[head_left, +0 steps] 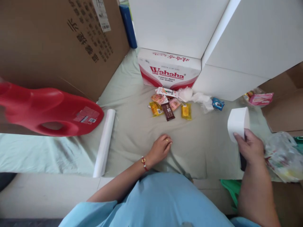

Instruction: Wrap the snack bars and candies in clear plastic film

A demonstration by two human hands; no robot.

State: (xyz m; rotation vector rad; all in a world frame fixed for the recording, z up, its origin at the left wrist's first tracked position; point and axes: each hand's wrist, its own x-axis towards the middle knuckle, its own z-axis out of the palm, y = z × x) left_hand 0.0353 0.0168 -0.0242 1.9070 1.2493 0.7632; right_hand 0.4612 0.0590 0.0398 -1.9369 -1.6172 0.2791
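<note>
My right hand (252, 148) grips a white container (237, 121) with rounded corners, thumb on its near side, above the right part of the cloth. Its inside does not show. My left hand (161, 148) rests on the pale green cloth (132, 138) with its fingers curled in, and nothing shows in it. Beyond it lie several wrapped snacks: a brown packet (168, 111), a yellow packet (186, 111), another yellow packet (156, 108) and a pink packet (175, 104). A blue packet (217, 103) lies farther right, beside crumpled white plastic (204, 100).
A Wahaha water carton (169, 72) stands behind the snacks, against white cabinets (170, 25). On the left are a large red bottle (54, 110), a white roll (104, 143) and a big cardboard box (59, 41). A clear plastic bag (284, 156) and another cardboard box (284, 115) are at right.
</note>
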